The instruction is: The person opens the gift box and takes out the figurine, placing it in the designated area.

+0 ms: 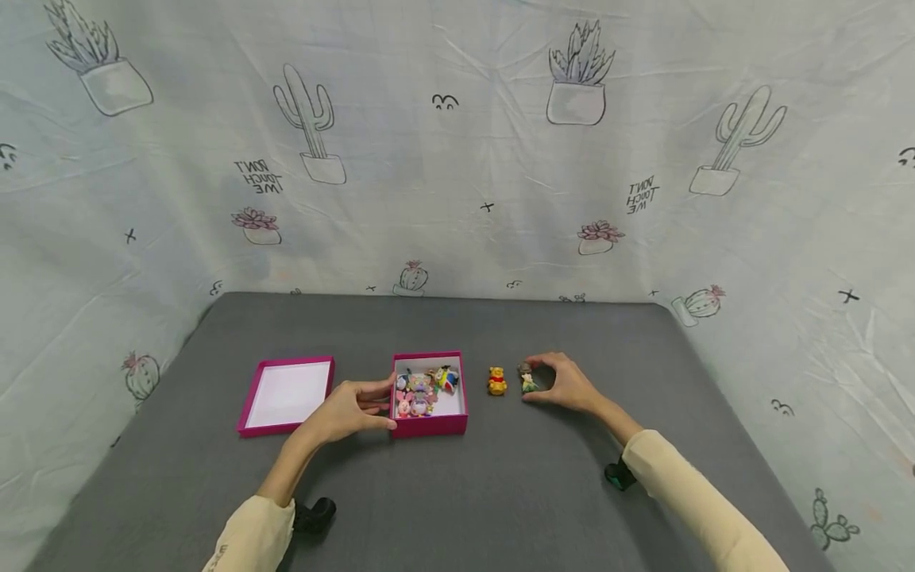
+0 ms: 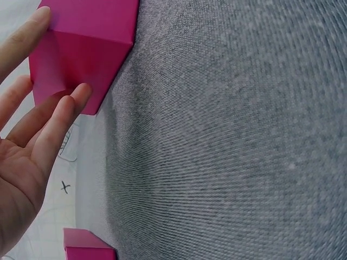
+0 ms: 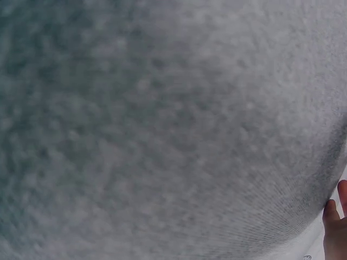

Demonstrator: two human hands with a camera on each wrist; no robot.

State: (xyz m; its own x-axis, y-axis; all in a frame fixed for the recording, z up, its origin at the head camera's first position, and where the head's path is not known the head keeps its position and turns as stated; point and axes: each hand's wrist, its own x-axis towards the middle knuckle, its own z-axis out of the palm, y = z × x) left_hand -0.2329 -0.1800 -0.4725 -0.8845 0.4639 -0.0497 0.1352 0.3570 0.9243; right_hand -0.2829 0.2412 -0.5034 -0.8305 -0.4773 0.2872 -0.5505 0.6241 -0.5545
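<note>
In the head view my left hand (image 1: 350,411) rests against the left side of a magenta box (image 1: 429,427), thumb at its front corner. Its fingers are fairly straight in the left wrist view, with fingertips right at the box wall (image 2: 92,51). Several small cartoon figurines (image 1: 420,393) lie inside on the white bottom. To the right of the box, my right hand (image 1: 566,385) holds a small figurine (image 1: 528,380) with a dark head between thumb and fingers, close over the table. Only some fingertips (image 3: 332,211) of that hand show in the right wrist view.
A yellow bear figurine (image 1: 496,381) in a red top lies between the box and my right hand. On the left sits the magenta lid (image 1: 246,409), its white inside facing up. Grey cloth (image 1: 457,508) covers the table, and a printed curtain (image 1: 457,159) hangs behind.
</note>
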